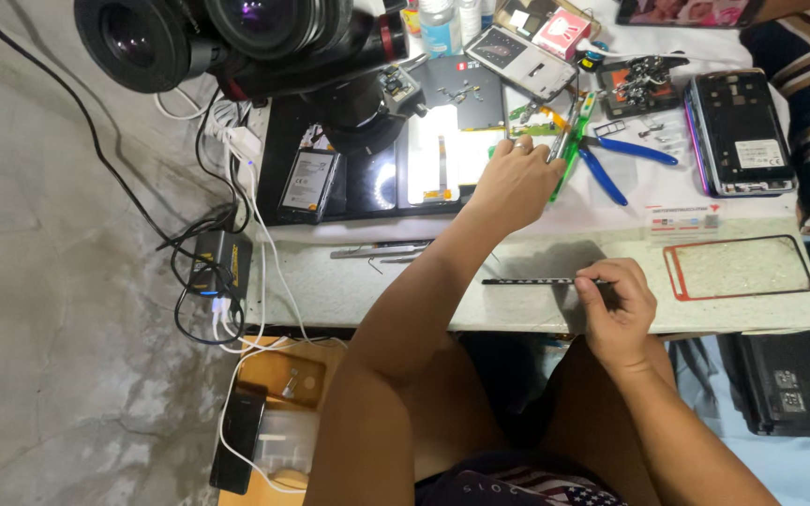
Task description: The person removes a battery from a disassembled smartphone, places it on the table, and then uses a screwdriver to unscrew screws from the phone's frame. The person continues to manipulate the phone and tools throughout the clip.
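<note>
Thin dark strip point(536, 281), lying flat and roughly level along the front part of the pale stone bench top point(349, 290), close to its near edge. Pinched at its right end by the right hand point(616, 314), thumb and forefinger closed on the tip, remaining fingers curled under. Left end free, resting on the slab.

Farther up, the left hand point(515, 178), stretched out over the back of the bench, fingertips on a green tool point(569, 155) that lies just beside blue-handled pliers point(616, 159). Hard to say from this angle whether gripped or merely touched, with the fingers hiding the contact.

To the right of the strip, a red-edged frame point(738, 267) flat on the slab; behind it, a phone body with its back open point(738, 131). To the left of the strip, metal tweezers point(382, 251) near the dark mat, and on that mat a brightly lit panel point(442, 155) and a black battery point(308, 183). At top left, a large microscope head point(264, 37). Off the bench's left edge, a power adapter point(220, 265) amid tangled cables.

For the grip in hand, probably best to hold lightly and keep the strip flat against the slab, since so thin a piece looks likely to bend if lifted by one end alone. Better also to bring the green tool clear of the pliers' handles before raising it, and to watch the small loose parts scattered near the open phone body.
</note>
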